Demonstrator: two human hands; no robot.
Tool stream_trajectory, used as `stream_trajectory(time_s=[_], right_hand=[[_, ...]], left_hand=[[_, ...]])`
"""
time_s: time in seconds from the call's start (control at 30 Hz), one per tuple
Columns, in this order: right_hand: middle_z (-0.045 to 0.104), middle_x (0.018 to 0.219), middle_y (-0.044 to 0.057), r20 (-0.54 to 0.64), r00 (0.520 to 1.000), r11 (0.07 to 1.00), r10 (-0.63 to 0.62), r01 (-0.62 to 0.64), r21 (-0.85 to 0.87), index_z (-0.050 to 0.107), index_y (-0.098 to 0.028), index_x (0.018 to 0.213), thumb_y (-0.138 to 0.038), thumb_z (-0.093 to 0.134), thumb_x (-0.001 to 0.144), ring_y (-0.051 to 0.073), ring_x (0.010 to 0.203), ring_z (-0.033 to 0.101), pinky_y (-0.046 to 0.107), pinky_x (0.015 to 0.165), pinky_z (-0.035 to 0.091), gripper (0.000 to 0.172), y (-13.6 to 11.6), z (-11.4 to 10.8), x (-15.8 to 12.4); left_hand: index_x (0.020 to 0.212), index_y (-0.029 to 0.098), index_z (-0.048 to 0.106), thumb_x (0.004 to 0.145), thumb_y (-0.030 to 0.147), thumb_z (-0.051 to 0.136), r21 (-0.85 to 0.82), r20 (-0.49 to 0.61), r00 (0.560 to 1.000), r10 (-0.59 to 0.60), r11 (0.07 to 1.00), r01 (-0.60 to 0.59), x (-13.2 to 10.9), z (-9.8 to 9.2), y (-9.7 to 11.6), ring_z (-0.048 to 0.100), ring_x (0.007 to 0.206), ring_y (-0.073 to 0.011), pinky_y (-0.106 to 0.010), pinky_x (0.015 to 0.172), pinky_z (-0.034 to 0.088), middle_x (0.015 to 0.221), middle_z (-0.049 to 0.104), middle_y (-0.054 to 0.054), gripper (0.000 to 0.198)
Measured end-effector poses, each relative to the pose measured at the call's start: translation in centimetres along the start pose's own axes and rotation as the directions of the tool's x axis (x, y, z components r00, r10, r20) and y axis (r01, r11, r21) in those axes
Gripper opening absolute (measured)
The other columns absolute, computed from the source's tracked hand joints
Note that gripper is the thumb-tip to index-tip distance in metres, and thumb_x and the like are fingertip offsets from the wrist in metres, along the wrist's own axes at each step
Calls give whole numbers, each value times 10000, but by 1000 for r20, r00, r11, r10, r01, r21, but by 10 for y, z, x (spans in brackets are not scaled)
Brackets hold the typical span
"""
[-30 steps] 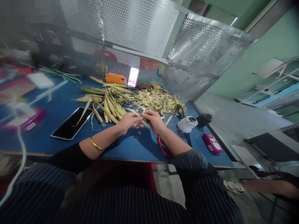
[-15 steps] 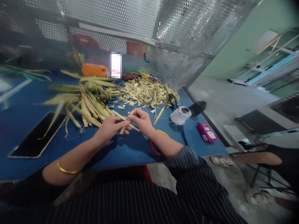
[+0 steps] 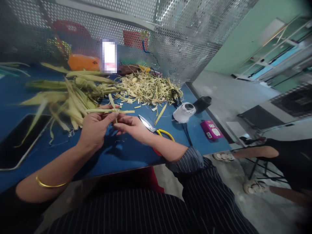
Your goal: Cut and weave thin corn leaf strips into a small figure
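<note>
Two strips of corn husk (image 3: 125, 112) cross each other between my hands. My left hand (image 3: 94, 126) is closed on them, its thumb pressing at the crossing. From below and to the right, my right hand (image 3: 131, 127) pinches the lower end of the upright strip. Behind my left hand lies a spread of long corn husks (image 3: 78, 104). Beyond my fingers rises a heap of shredded husk scraps (image 3: 148, 89). Scissors (image 3: 149, 125) with yellow and red handles lie partly under my right forearm.
Right of the scissors stand a white thread spool (image 3: 184, 113) and a black spool (image 3: 203, 103), with a purple packet (image 3: 211, 130) nearer the table edge. A dark tablet-like slab (image 3: 23, 139) lies left. A perforated metal screen (image 3: 136, 16) closes the back. Another person's leg (image 3: 258, 152) shows at right.
My hands have turned the husk strips, so one now points up across the other. My right hand has dropped below the crossing, and the scissors' blades have come into sight. The view has shifted.
</note>
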State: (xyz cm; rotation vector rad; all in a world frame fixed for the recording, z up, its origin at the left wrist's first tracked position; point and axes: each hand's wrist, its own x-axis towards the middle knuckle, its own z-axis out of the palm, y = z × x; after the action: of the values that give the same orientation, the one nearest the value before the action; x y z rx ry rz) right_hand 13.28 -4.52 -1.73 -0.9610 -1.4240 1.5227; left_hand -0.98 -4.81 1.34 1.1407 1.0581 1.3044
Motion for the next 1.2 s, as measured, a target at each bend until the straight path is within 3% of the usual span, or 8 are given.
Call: stream_trajectory(time_s=[0.23, 0.37, 0.5, 0.57, 0.7, 0.87, 1.07, 1.2], right_hand=[[552, 553, -37, 4, 994, 950, -111, 107, -292, 588, -169, 634, -395, 595, 850, 90, 526, 526, 226, 565, 424, 312, 6, 6, -7], [597, 641, -16, 61, 971, 742, -230, 215, -635, 559, -164, 626, -293, 562, 888, 90, 637, 554, 210, 627, 394, 292, -6, 4, -11], [688, 780, 4, 137, 986, 477, -95, 166, -863, 666, -191, 835, -351, 520, 921, 111, 723, 598, 215, 657, 394, 233, -28, -23, -14], [718, 865, 54, -131, 979, 251, -156, -89, -964, 692, -188, 900, -434, 489, 929, 154, 788, 635, 244, 688, 418, 321, -37, -53, -14], [706, 1033, 240, -655, 741, -141, -147, -671, -728, 721, -75, 987, -228, 472, 909, 294, 1008, 672, 356, 827, 471, 303, -41, -115, -10], [704, 1072, 252, -719, 693, -132, -64, -720, -682, 737, -67, 1007, -101, 479, 842, 307, 1054, 673, 365, 854, 494, 308, -24, -143, -3], [711, 1080, 213, -738, 670, -6, -84, -741, -671, 725, -93, 1011, -171, 545, 830, 245, 1045, 673, 273, 861, 476, 267, -11, -142, 0], [721, 979, 202, -741, 645, 107, -187, -736, -668, 709, -83, 953, -211, 511, 854, 236, 957, 680, 269, 820, 468, 256, -17, -141, -3]], left_hand=[[804, 201, 729, 666, 303, 797, 84, 6, 1000, 7, 996, -8, -3, 4, -4, 695, 773, -208, -272, 590, 543, 923, 744, -49, 186], [822, 221, 724, 680, 280, 788, 104, -24, 997, 69, 992, -66, 3, 1, -11, 698, 821, -206, -293, 732, 544, 921, 751, -31, 166], [999, 206, 716, 763, 357, 716, 199, -17, 990, 141, 971, -134, 12, -8, -17, 704, 884, -222, -303, 777, 538, 986, 750, -53, 281], [1072, 208, 707, 813, 371, 658, 377, 3, 972, 235, 900, -219, 13, -12, -17, 702, 931, -239, -314, 803, 532, 1008, 750, -60, 310], [1200, 250, 678, 893, 278, 517, 752, 287, 851, 440, 448, -484, 9, -18, -17, 667, 1037, -261, -355, 879, 488, 1128, 722, -64, 348], [1286, 136, 629, 847, 111, 404, 778, 607, 768, 206, 42, -626, 13, -24, -16, 655, 969, -279, -379, 837, 479, 1000, 725, -135, 493], [1135, 182, 735, 779, 79, 364, 760, 647, 761, -48, 127, -637, 22, -30, -17, 650, 1044, -278, -375, 884, 485, 1093, 711, -117, 525], [1010, 202, 783, 765, 122, 410, 775, 588, 803, 98, 217, -594, 27, -32, -17, 639, 1097, -312, -412, 925, 488, 1236, 664, -122, 454]])
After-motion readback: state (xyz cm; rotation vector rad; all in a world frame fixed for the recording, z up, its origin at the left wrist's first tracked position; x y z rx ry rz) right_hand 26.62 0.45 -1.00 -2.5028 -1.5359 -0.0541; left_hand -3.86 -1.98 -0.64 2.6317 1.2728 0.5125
